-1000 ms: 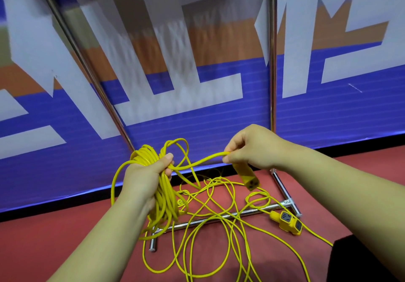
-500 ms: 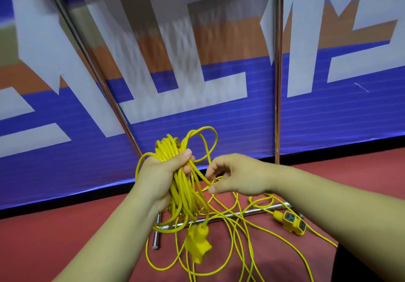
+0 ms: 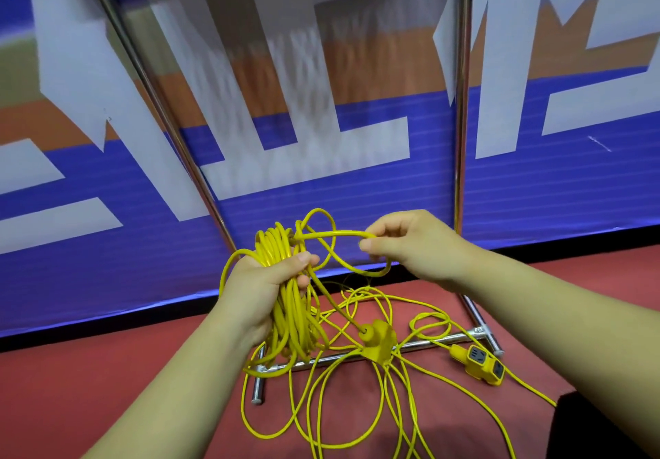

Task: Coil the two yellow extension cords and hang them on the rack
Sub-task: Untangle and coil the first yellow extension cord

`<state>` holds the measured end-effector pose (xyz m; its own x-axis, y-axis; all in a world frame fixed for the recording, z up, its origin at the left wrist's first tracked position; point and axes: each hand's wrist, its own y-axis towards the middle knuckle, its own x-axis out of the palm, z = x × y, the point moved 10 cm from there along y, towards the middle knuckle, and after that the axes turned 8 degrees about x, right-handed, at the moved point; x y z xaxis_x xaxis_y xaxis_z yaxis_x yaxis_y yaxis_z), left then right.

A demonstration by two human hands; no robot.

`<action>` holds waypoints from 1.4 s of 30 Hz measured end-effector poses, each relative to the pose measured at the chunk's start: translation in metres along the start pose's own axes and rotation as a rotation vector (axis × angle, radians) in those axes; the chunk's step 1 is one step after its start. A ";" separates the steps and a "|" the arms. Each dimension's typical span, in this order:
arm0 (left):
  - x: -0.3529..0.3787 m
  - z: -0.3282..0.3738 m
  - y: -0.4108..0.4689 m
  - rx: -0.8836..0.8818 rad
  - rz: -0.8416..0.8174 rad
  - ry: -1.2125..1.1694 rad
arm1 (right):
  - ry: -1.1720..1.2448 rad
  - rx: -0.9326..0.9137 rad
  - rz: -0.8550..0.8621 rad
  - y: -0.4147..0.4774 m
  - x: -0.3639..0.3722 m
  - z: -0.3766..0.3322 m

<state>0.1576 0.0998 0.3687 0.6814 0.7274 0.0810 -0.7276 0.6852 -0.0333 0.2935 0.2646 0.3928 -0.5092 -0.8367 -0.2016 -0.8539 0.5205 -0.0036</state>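
Head view showed the left hand (image 3: 266, 280) clenched round the gathered coil (image 3: 276, 244) of one yellow cord. The right hand (image 3: 403, 241), just beside it, pinched a loop of the tail (image 3: 335, 233) between thumb and forefinger. That cord's end fitting (image 3: 376, 340) dangled above the rack's base bar (image 3: 428, 342). Tying off seemed the step in hand: cinch the tail snugly round the bundle, lifting the fitting clear of the second cord (image 3: 321, 405) sprawled on the floor (image 3: 107, 387).
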 end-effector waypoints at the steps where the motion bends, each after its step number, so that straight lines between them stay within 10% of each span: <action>1: 0.001 -0.001 0.000 -0.004 -0.002 0.002 | 0.003 0.006 -0.019 -0.001 0.001 0.000; 8: 0.016 -0.001 -0.004 -0.010 -0.072 -0.041 | -0.143 0.114 -0.336 -0.016 0.042 0.012; 16: 0.033 0.002 -0.013 -0.044 -0.135 -0.104 | -0.262 0.118 -0.243 -0.016 0.045 0.016; 24: 0.047 0.008 -0.017 0.032 -0.212 0.069 | 0.296 0.225 -0.126 -0.012 0.033 0.010; 30: 0.047 0.004 -0.018 0.018 -0.208 0.163 | 0.280 0.303 -0.056 -0.009 0.037 0.016; 42: -0.017 -0.011 0.006 -0.068 0.116 0.108 | 0.321 0.509 -0.094 -0.012 -0.005 0.033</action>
<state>0.1425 0.0916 0.3557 0.6001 0.7992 -0.0346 -0.7975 0.5944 -0.1037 0.3101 0.2680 0.3611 -0.5090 -0.8513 0.1275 -0.7780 0.3916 -0.4912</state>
